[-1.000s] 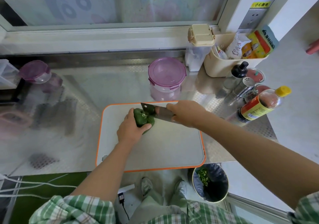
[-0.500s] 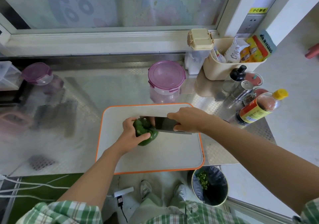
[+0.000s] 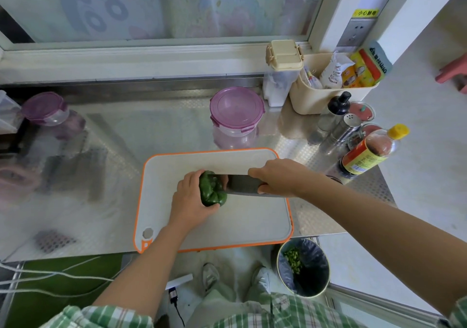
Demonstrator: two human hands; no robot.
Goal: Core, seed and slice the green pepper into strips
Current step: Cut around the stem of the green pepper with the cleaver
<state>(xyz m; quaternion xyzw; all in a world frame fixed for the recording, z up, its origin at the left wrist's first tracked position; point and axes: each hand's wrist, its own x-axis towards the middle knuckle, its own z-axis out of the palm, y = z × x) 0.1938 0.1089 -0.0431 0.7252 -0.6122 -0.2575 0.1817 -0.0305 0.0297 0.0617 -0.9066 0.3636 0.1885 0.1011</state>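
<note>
Looks like the first cut imo: left hand [image 3: 188, 196] is curled round the pepper [image 3: 212, 192] and right hand [image 3: 278, 178] is wrapped on the knife [image 3: 243, 184], blade meeting its right side, so I'd tuck those fingertips back and press straight down, no sawing. Pepper looks whole, dark glossy green and lumpy. It's lying on the board [image 3: 227, 224] by the worktop's [image 3: 126, 135] front edge, right of middle.

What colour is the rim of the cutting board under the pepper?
Orange, around a pale grey-white cutting board; the head view shows it clearly.
</note>
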